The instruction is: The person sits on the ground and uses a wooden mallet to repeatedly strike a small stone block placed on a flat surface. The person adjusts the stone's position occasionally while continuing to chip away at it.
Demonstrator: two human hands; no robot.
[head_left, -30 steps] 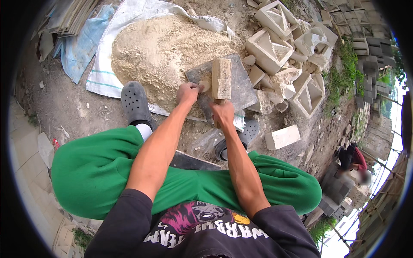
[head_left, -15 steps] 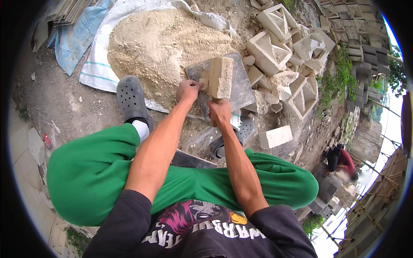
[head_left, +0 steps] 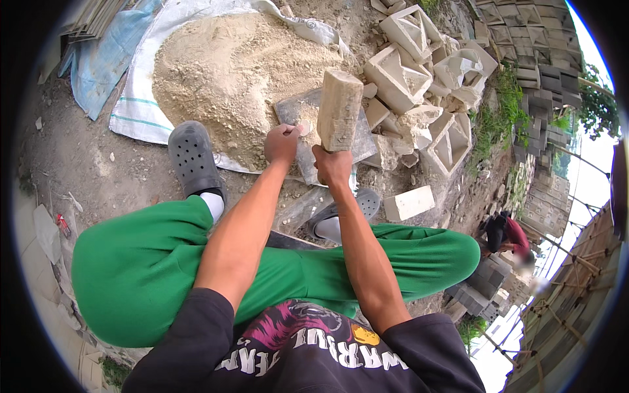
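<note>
My right hand (head_left: 333, 166) is closed round the handle of a blocky wooden mallet (head_left: 340, 108), whose dusty head hangs over a flat dark grey slab (head_left: 363, 141). At the slab's left side my left hand (head_left: 282, 143) pinches a small pale chunk (head_left: 304, 126), seemingly a broken bit of block, against the slab. The mallet head is to the right of this chunk and apart from it. Behind the slab, a heap of crushed tan rubble and powder (head_left: 223, 72) lies on a white woven sack (head_left: 134, 108) with green stripes.
Broken pale hollow blocks (head_left: 398, 78) are piled right of the slab. A whole pale brick (head_left: 409, 204) lies beside my right shoe (head_left: 367, 203). My left shoe (head_left: 191, 154) stands near the sack. A blue sheet (head_left: 105, 62) lies far left; another person (head_left: 508, 236) bends down at right.
The mallet has lifted and tilted, its head now showing larger in my right hand. My left hand keeps hold of the chunk. The whole view has shifted slightly.
</note>
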